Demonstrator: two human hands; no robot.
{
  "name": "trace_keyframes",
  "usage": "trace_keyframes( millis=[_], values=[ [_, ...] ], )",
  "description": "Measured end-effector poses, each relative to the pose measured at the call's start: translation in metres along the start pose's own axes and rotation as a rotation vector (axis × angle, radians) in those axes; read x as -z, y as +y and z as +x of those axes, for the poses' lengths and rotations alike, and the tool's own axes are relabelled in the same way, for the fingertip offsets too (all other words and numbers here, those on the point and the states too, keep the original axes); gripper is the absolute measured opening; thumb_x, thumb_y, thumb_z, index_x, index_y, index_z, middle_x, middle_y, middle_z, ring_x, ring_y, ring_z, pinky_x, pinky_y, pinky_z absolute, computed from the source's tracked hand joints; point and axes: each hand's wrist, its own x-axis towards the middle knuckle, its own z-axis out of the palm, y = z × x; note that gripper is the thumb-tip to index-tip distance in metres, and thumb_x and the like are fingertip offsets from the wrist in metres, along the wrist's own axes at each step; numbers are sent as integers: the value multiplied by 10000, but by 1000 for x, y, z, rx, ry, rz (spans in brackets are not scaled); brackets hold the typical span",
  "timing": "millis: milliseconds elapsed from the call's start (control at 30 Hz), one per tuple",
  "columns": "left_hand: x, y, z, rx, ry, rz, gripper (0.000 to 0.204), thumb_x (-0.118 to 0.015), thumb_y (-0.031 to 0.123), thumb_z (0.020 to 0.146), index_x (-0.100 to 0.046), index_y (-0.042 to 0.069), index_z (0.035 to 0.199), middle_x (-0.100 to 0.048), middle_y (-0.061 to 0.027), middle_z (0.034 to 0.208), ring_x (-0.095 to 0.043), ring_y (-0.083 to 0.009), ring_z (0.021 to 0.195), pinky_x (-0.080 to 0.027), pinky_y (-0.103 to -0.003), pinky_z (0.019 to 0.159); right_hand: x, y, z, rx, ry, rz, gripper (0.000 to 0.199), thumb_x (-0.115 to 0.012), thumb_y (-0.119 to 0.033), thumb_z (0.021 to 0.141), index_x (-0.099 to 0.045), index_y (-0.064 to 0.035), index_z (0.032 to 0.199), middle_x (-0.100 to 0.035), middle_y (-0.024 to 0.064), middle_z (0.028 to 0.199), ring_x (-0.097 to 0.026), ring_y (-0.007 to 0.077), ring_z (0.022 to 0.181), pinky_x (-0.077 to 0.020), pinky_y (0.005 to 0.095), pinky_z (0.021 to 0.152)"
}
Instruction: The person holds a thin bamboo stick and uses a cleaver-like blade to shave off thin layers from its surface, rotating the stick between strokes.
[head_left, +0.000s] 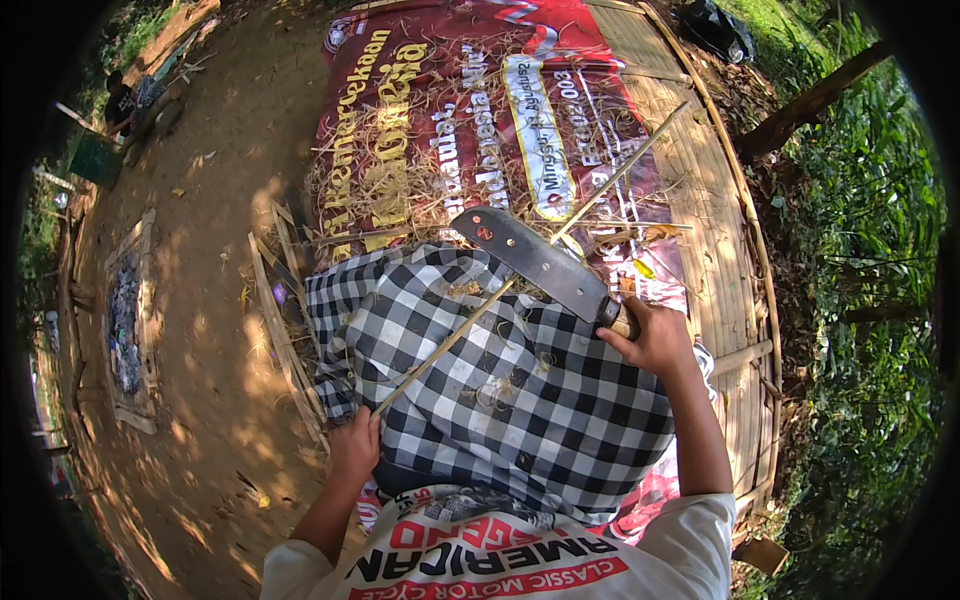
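My right hand (657, 338) is closed round the wooden handle of a broad cleaver-like machete (545, 265). Its dark blade points up and to the left, lying across a long thin bamboo strip (440, 347). The near end of that strip is in my left hand (354, 445), whose fingers are closed on it. From there the strip slants over my lap to the far right. Black and white checked cloth (500, 400) covers my legs, with a few curled shavings on it. Where the blade crosses the strip, the contact point is hidden.
A red printed banner (400, 130) strewn with shavings covers part of a bamboo platform (715, 250). Split bamboo pieces (285, 340) lean at the left. A framed pit (127, 320) lies on the dirt ground (210, 300). Another person (120, 103) is at the far left; plants (870, 230) grow at right.
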Motion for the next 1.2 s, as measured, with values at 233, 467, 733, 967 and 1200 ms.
trace_keyframes(
  millis=[233,467,733,967,1200],
  values=[
    [-1,-2,-1,2,-6,-7,162,-526,191,920,-490,57,837,-560,-187,600,-573,-401,567,-413,-498,517,-13,-24,-9,-7,-52,-44,552,-654,-583,777,-569,-44,858,-606,155,564,-622,340,521,-499,427,505],
    [-7,-9,-5,24,-18,14,155,-517,194,921,-494,55,855,-568,-190,607,-575,-413,578,-418,-511,535,-22,-55,-7,150,-193,-67,571,-638,-605,773,-559,-48,872,-639,142,699,-629,342,570,-489,439,534],
    [-2,-2,2,3,5,-8,188,-536,199,915,-499,56,800,-562,-170,592,-580,-388,537,-430,-477,486,1,5,15,1,-30,-138,551,-625,-589,795,-584,-42,849,-611,136,591,-631,332,559,-499,423,543],
    [-1,-6,2,-7,8,10,185,-535,194,914,-495,60,793,-575,-165,619,-585,-382,550,-436,-480,498,0,-28,11,16,-87,-107,573,-598,-603,814,-577,-34,876,-613,136,582,-628,331,540,-498,417,519],
    [-5,-7,1,1,-15,-18,173,-523,192,920,-495,62,809,-580,-169,634,-583,-396,563,-435,-487,505,-8,-52,3,242,-264,-125,616,-596,-642,793,-579,-37,908,-639,150,663,-625,345,563,-493,433,535]
  ],
)
